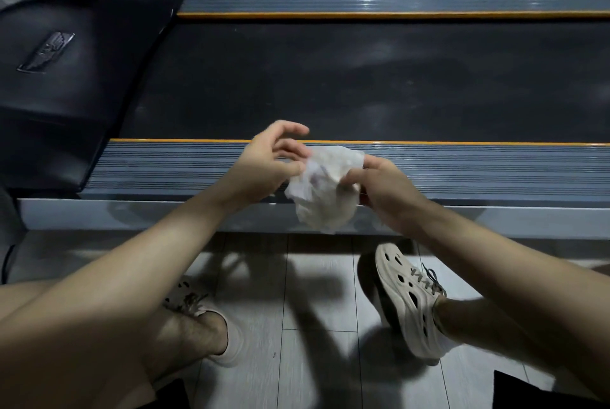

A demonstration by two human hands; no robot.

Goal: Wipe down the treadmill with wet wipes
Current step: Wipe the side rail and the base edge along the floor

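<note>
As left hand (269, 162), right hand (379, 189) seemingly pinch wipe (321, 200)

Dim room, light falling from above: hard dark shadows cross the pale floor (313, 309), faint glare streaks the far rail (373, 1), edges bow and darken

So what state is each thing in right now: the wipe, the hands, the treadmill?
wet wipe, crumpled, held up between both hands.
left hand, pinches the wipe's left edge, index finger raised.
right hand, grips the wipe's right side.
treadmill belt, dark, with pale smudges.
near side rail, ribbed, below the hands.
shoes, worn, on the floor.
</note>
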